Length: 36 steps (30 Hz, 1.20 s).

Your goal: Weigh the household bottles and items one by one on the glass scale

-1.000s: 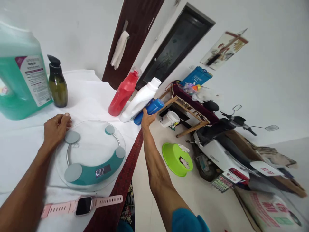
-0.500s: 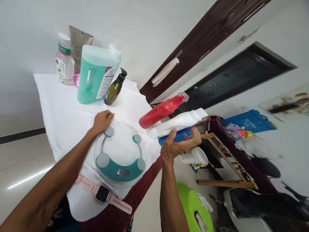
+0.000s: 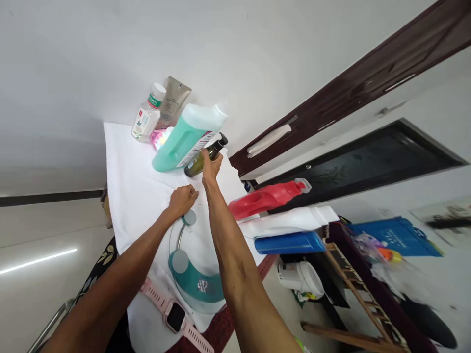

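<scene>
My right hand [image 3: 211,165] is wrapped round a dark green pump bottle [image 3: 196,165], which stands tilted in view beside a large jug of green liquid [image 3: 175,147]. My left hand [image 3: 183,200] rests curled on the white cloth, at the upper edge of the round glass scale [image 3: 196,289]; no object shows in its fingers. The scale has teal trim and a lit display, and my right forearm covers its right side. Below it lies a pink-strapped smartwatch [image 3: 175,316].
A clear white-capped jar [image 3: 146,115], a grey-brown tube [image 3: 172,100] and a colourful packet [image 3: 159,138] stand by the wall. To the right are red [image 3: 267,198], white [image 3: 290,223] and blue [image 3: 289,242] bottles. A white bucket [image 3: 300,278] sits on the floor.
My right hand has moved from near the blue bottle, fingers spread, across to the pump bottle and closed on it. My left hand stays by the scale. The view has shifted.
</scene>
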Available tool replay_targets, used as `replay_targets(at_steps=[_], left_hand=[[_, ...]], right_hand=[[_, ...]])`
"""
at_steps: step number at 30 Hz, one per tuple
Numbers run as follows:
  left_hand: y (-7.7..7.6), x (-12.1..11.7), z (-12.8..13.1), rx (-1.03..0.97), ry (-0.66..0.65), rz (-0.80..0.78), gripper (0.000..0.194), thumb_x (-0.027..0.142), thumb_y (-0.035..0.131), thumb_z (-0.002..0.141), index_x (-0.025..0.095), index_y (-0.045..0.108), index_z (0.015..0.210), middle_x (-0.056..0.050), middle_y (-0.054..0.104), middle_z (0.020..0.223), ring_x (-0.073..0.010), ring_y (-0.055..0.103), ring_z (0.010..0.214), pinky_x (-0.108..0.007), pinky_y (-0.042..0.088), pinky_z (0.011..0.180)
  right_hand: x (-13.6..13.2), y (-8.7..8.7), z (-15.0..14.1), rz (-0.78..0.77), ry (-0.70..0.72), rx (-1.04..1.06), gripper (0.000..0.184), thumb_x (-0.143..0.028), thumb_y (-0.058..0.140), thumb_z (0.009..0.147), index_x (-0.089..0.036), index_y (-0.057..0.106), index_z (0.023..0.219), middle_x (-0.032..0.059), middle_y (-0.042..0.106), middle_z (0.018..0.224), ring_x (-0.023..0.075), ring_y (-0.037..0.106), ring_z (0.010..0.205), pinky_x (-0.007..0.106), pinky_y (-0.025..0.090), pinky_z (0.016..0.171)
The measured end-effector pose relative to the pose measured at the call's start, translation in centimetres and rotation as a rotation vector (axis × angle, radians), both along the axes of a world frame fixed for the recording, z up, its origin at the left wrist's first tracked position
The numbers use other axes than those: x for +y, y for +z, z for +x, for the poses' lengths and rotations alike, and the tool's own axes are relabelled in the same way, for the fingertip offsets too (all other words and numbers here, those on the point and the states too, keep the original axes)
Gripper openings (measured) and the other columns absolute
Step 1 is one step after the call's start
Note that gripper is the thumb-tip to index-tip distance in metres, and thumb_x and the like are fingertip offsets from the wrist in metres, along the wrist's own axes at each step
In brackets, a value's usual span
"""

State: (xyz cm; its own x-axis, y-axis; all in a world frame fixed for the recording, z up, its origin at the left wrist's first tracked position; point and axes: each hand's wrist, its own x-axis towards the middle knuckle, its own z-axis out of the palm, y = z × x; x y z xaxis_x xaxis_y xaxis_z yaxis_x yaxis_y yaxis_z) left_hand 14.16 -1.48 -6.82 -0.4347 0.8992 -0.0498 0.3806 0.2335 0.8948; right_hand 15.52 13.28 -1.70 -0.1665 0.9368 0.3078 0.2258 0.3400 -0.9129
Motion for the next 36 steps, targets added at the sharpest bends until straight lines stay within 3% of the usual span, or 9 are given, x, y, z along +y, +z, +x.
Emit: replay_targets(at_steps=[3, 7, 13, 16, 20, 24, 31, 36], left_hand=[[-0.2, 0.2, 0.1, -0.008, -0.005, -0.014, 0.021, 0.033, 0.065, 0.111, 0.020, 0.081, 0.109, -0.010, 0.086, 0.109, -0.0278, 0.079, 0.105, -0.034, 0.053, 0.087], [-0.4, 0.2, 0.1, -0.004, -0.006, -0.025, 0.022, 0.033, 0.064, 0.111, 0.021, 0.081, 0.111, -0.010, 0.085, 0.112, -0.0287, 0.078, 0.108, -0.035, 0.053, 0.090], [-0.2, 0.1, -0.1, 0.004, -0.023, -0.021, 0.021, 0.033, 0.064, 0.110, 0.022, 0.081, 0.108, -0.010, 0.085, 0.113, -0.0284, 0.078, 0.108, -0.035, 0.055, 0.092], [-0.3, 0.2, -0.3, 0.019, -0.021, -0.010, 0.021, 0.032, 0.064, 0.108, 0.021, 0.082, 0.109, -0.012, 0.084, 0.115, -0.0305, 0.077, 0.112, -0.037, 0.055, 0.096], [-0.5, 0.3, -0.4, 0.052, -0.022, 0.010, 0.022, 0.033, 0.064, 0.106, 0.021, 0.082, 0.109, -0.011, 0.084, 0.112, -0.0309, 0.076, 0.111, -0.039, 0.057, 0.098], [-0.5, 0.4, -0.4, 0.080, -0.021, 0.019, 0.025, 0.032, 0.062, 0.104, 0.020, 0.083, 0.110, -0.011, 0.084, 0.106, -0.0311, 0.076, 0.108, -0.041, 0.057, 0.101], [-0.4, 0.1, -0.7, 0.071, -0.022, 0.047, 0.028, 0.032, 0.060, 0.102, 0.019, 0.083, 0.109, -0.009, 0.081, 0.091, -0.0289, 0.076, 0.097, -0.041, 0.056, 0.101], [-0.3, 0.0, -0.8, 0.054, -0.022, 0.047, 0.027, 0.031, 0.060, 0.101, 0.017, 0.083, 0.108, -0.009, 0.080, 0.090, -0.0278, 0.075, 0.095, -0.041, 0.056, 0.100]], right_hand=[[0.2, 0.2, 0.0, -0.038, -0.031, -0.024, 0.042, -0.055, 0.078, 0.086, -0.023, 0.067, 0.111, 0.0050, 0.077, 0.107, 0.0253, 0.072, 0.108, 0.045, 0.058, 0.109], [-1.0, 1.1, 2.5, 0.024, -0.024, 0.063, 0.046, -0.058, 0.076, 0.084, -0.021, 0.067, 0.109, 0.0057, 0.077, 0.107, 0.0242, 0.072, 0.103, 0.045, 0.059, 0.106], [-5.9, 5.2, 11.7, 0.223, -0.013, 0.066, 0.053, -0.065, 0.081, 0.084, -0.020, 0.074, 0.112, 0.0063, 0.078, 0.112, 0.0252, 0.072, 0.106, 0.048, 0.060, 0.107], [-9.7, 6.7, 17.0, 0.197, -0.022, -0.013, 0.052, -0.066, 0.081, 0.086, -0.018, 0.078, 0.104, 0.0055, 0.077, 0.102, 0.0250, 0.072, 0.100, 0.048, 0.060, 0.103], [-14.2, 5.9, 22.1, 0.112, -0.092, -0.096, 0.052, -0.065, 0.083, 0.085, -0.017, 0.081, 0.105, 0.0068, 0.080, 0.101, 0.0259, 0.073, 0.098, 0.047, 0.061, 0.099], [-17.1, 3.9, 24.3, 0.054, -0.096, -0.113, 0.049, -0.061, 0.085, 0.085, -0.018, 0.082, 0.109, 0.0093, 0.084, 0.109, 0.0283, 0.074, 0.104, 0.049, 0.060, 0.103], [-18.6, 4.0, 24.3, 0.005, -0.021, -0.123, 0.051, -0.061, 0.081, 0.092, -0.019, 0.079, 0.120, 0.0106, 0.082, 0.117, 0.0290, 0.073, 0.114, 0.051, 0.056, 0.112], [-19.3, 3.3, 26.2, 0.012, 0.012, -0.090, 0.076, -0.067, 0.084, 0.087, -0.023, 0.067, 0.147, 0.0165, 0.074, 0.146, 0.0339, 0.069, 0.139, 0.056, 0.056, 0.117]])
